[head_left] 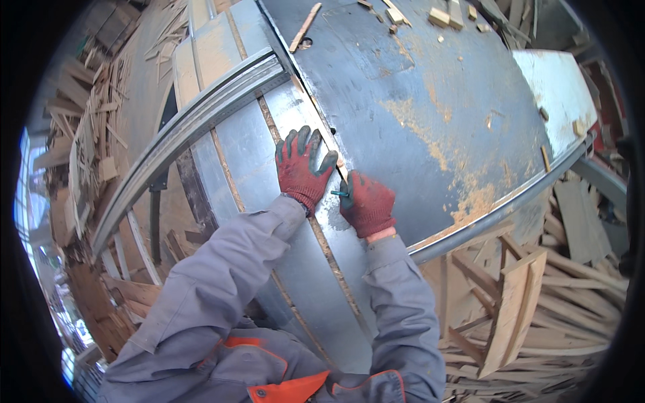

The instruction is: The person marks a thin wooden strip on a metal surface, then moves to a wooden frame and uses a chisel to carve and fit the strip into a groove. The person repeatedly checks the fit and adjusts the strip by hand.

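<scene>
My left hand (299,169), in a red knit glove with dark coated fingers, lies on the silver metal table (295,262). Its fingers are stretched out and apart. Close to its right, my right hand (367,203) wears the same kind of glove and is closed. From its fingers sticks the end of a thin teal pen-like object (340,193); the rest is hidden in the grip. A narrow wooden strip (330,141) runs along the seam between the silver table and the dark metal plate, its near end by my right fingertips.
The dark metal plate (403,87) carries sawdust (430,134) and wood offcuts (440,17). A metal fence rail (195,107) crosses the table at the left. Wood scraps pile up at left (87,154) and right (571,282), with a wooden frame (514,312) among them.
</scene>
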`<state>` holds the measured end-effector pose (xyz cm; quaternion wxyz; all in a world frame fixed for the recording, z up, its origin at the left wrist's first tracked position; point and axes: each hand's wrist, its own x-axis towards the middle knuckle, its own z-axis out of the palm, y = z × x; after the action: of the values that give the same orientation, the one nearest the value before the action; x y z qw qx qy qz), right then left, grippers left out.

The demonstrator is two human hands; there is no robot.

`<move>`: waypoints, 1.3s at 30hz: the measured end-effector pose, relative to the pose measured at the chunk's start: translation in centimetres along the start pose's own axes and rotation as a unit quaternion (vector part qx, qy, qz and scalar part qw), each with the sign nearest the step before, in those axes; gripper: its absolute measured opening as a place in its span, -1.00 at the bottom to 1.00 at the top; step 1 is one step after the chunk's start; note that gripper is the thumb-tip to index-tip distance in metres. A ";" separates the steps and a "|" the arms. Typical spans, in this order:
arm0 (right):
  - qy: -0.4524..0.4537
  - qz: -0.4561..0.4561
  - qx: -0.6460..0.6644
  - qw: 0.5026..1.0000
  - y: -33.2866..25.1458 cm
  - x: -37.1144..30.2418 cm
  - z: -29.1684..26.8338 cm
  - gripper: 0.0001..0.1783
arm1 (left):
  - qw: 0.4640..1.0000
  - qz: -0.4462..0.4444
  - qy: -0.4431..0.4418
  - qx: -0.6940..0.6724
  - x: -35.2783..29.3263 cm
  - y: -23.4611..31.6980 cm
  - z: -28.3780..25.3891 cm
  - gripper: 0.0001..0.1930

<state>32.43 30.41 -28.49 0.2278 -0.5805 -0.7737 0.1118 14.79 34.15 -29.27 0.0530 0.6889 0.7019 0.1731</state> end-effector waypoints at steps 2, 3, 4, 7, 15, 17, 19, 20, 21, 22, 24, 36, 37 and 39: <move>-0.009 0.000 -0.004 1.000 0.0 0.1 0.0 -0.72 | 1.000 -0.007 -0.006 -0.002 0.0 0.0 -0.3 -0.36; -0.012 -0.003 0.006 1.000 0.0 0.1 0.0 -0.75 | 1.000 -0.009 -0.010 -0.005 0.0 0.0 -0.4 -0.36; 0.002 -0.013 0.021 1.000 0.0 0.1 0.0 -0.76 | 1.000 -0.011 -0.012 -0.010 -0.1 0.1 -0.5 -0.35; -0.004 -0.017 0.012 1.000 0.1 0.3 0.1 -0.75 | 0.999 -0.017 -0.026 -0.009 0.0 0.1 -0.6 -0.32; -0.013 0.008 0.026 1.000 -0.3 0.5 0.1 -0.74 | 0.998 -0.037 -0.049 -0.009 -0.1 -0.1 -0.6 -0.27; -0.017 0.009 0.028 0.999 -0.3 0.5 0.1 -0.74 | 0.998 -0.037 -0.048 -0.011 -0.1 -0.1 -0.6 -0.27; -0.024 0.008 0.023 0.999 -0.3 0.6 0.2 -0.73 | 0.999 -0.033 -0.034 -0.010 -0.1 -0.1 -0.6 -0.32; -0.027 0.010 0.021 0.999 -0.3 0.6 0.2 -0.73 | 0.999 -0.033 -0.033 -0.011 -0.1 -0.1 -0.7 -0.32; -0.026 0.009 0.020 0.999 -0.3 0.6 0.2 -0.72 | 0.999 -0.032 -0.032 -0.011 -0.1 -0.1 -0.7 -0.32; -0.026 0.010 0.019 0.999 -0.2 0.5 0.3 -0.72 | 0.999 -0.028 -0.022 -0.016 -0.1 -0.1 -0.7 -0.32; -0.025 0.010 0.019 0.999 -0.2 0.4 0.3 -0.71 | 0.999 -0.030 -0.028 -0.016 -0.1 -0.1 -0.8 -0.32; -0.035 0.011 0.004 0.999 -0.5 0.2 0.0 -0.66 | 0.997 -0.038 -0.060 -0.031 0.0 -0.1 -1.2 -0.21; -0.048 0.015 -0.001 0.999 -0.5 0.3 -0.1 -0.67 | 0.997 -0.040 -0.058 -0.030 0.0 -0.1 -1.2 -0.21; -0.052 0.015 0.001 0.999 -0.6 0.4 -0.1 -0.67 | 0.999 -0.033 -0.030 -0.030 0.0 0.0 -1.2 -0.30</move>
<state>31.91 30.60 -28.04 0.1858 -0.5852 -0.7757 0.1459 14.40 33.96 -28.15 0.1004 0.6682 0.7170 0.1713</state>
